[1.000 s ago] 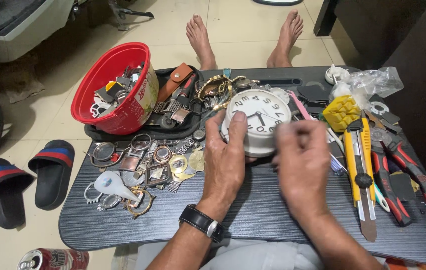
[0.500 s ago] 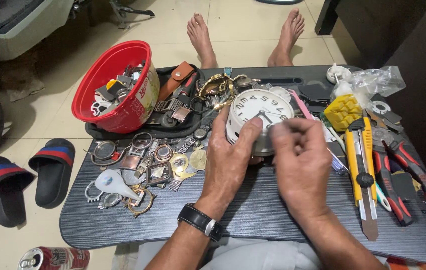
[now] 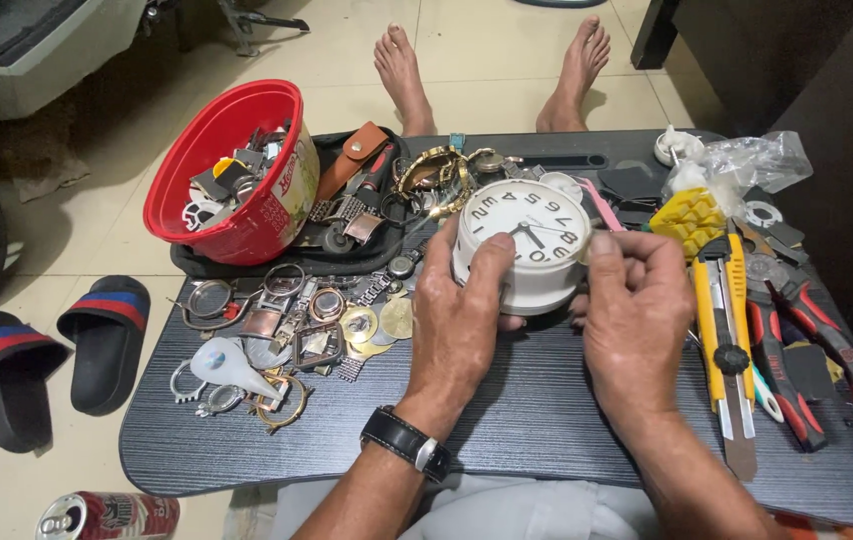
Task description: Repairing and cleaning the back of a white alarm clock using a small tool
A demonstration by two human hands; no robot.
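A: Head view. What occupies the centre of the figure?

B: A round white alarm clock [image 3: 525, 240], dial tilted up toward the camera, resting near the middle of a dark wood-grain lap table [image 3: 507, 420]. Both hands are on it.

A: How is it gripped?

B: The left hand [image 3: 462, 320], with a black wristwatch [image 3: 405, 442] on its wrist, is closed around the clock's left side, thumb lying over the rim of the dial. The right hand [image 3: 637, 315] is closed on the right edge, its fingertips pinched at the rim; whether something small sits between them cannot be told.

A: What lies to the left?

B: A red plastic bowl [image 3: 209, 130] filled with watch parts, tipped on a black tray [image 3: 197, 265]; just beside the left hand, a loose heap of watch cases and bracelets [image 3: 287, 330].

A: And to the right?

B: A yellow utility knife [image 3: 725, 330], red-handled pliers [image 3: 827, 340], a yellow toothed block [image 3: 689, 220] and a clear plastic bag [image 3: 752, 160].

A: Beyond the table?

B: Two bare feet [image 3: 492, 65] on a tiled floor, a pair of black sandals [image 3: 52, 355] with red-and-blue straps, and a drink can [image 3: 107, 516] at the lower left.
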